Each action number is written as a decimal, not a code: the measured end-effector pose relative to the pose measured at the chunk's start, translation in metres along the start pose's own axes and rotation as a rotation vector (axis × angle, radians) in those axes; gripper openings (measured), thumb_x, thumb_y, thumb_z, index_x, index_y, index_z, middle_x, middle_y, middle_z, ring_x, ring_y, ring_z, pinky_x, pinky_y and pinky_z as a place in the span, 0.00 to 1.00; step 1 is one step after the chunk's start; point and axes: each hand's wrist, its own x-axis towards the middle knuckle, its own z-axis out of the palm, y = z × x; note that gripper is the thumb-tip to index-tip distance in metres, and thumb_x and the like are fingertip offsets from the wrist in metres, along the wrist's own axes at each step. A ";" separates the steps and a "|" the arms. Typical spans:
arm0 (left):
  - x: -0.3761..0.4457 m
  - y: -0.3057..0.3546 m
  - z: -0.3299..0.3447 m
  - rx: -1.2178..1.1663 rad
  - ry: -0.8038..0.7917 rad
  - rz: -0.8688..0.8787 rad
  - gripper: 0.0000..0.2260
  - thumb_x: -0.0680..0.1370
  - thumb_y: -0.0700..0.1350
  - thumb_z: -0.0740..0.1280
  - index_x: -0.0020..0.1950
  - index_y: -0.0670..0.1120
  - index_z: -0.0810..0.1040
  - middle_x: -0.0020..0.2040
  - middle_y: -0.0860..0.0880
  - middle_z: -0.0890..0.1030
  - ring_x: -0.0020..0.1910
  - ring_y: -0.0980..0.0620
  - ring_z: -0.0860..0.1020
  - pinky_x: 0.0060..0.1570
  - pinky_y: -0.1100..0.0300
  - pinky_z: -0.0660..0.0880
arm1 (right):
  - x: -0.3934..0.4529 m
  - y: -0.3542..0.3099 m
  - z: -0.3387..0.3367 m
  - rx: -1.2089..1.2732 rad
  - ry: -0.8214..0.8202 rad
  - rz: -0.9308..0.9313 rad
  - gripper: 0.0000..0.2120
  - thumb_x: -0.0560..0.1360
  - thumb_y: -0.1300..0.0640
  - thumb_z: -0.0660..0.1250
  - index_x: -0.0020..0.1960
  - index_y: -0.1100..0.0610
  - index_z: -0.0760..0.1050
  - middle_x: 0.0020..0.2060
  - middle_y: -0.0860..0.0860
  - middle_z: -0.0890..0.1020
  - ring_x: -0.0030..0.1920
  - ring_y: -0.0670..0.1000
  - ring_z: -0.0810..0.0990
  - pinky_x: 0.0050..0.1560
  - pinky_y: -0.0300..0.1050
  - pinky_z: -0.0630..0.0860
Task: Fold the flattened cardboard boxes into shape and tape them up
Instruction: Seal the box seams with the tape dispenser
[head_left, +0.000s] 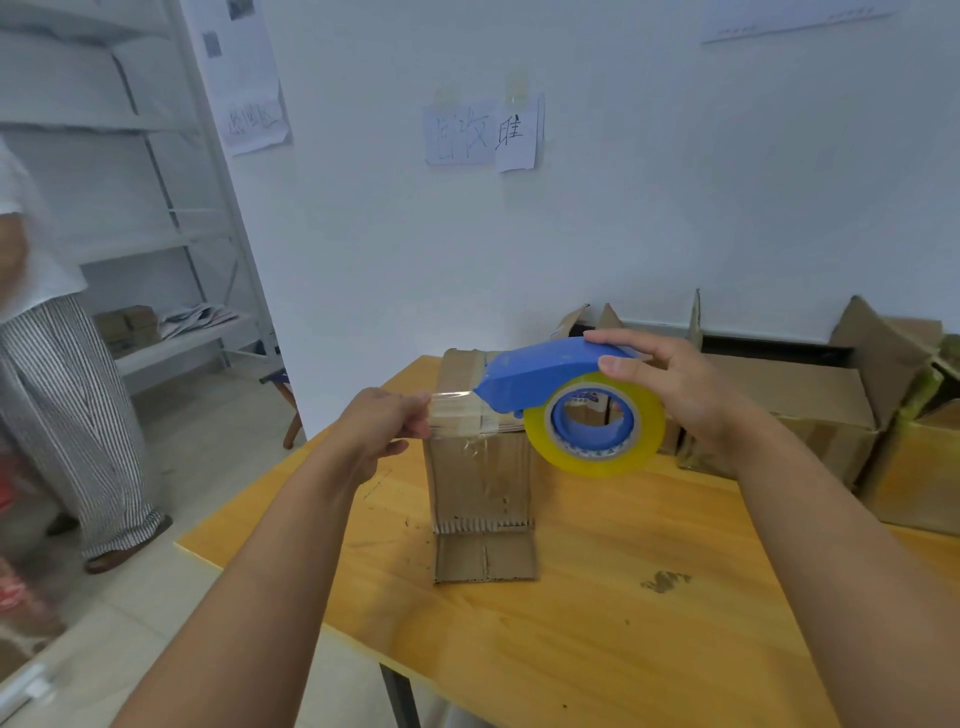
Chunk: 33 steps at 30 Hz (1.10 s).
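Brown upright cardboard box (480, 467) stands at frame centre on the yellow wooden table (597, 623). Left hand (387, 426) pinches a clear tape strip (452, 413); right hand (675, 389) grips the blue plastic tape dispenser (540, 379) holding a yellowish roll (595, 423).

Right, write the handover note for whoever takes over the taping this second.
Left hand pinches the free end of the clear tape, pulled taut.
Right hand grips the blue tape dispenser with its yellow roll, held above the table.
Small cardboard box stands upright behind the tape; its top already carries tape.
Bottom flap lies open on the table.
Left: stick this strip down, cut it, close the flap.
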 end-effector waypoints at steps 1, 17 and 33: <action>-0.001 -0.001 0.000 0.007 -0.006 -0.002 0.10 0.79 0.49 0.69 0.42 0.44 0.79 0.31 0.49 0.82 0.35 0.53 0.80 0.38 0.59 0.73 | -0.001 0.000 -0.001 -0.018 -0.009 0.001 0.18 0.72 0.42 0.70 0.62 0.39 0.80 0.56 0.39 0.83 0.56 0.43 0.82 0.53 0.38 0.80; 0.000 -0.011 -0.002 0.241 0.008 -0.024 0.12 0.79 0.47 0.68 0.51 0.38 0.81 0.36 0.46 0.80 0.38 0.52 0.82 0.37 0.59 0.74 | 0.001 0.010 -0.004 -0.123 -0.042 -0.017 0.20 0.71 0.41 0.69 0.63 0.40 0.80 0.60 0.37 0.80 0.58 0.38 0.79 0.52 0.30 0.75; 0.011 -0.024 0.001 0.393 0.016 -0.046 0.16 0.79 0.56 0.65 0.47 0.43 0.82 0.39 0.45 0.83 0.37 0.51 0.83 0.34 0.60 0.78 | 0.007 0.022 0.001 -0.173 -0.055 -0.052 0.14 0.75 0.41 0.70 0.61 0.36 0.79 0.56 0.35 0.80 0.55 0.37 0.79 0.48 0.28 0.76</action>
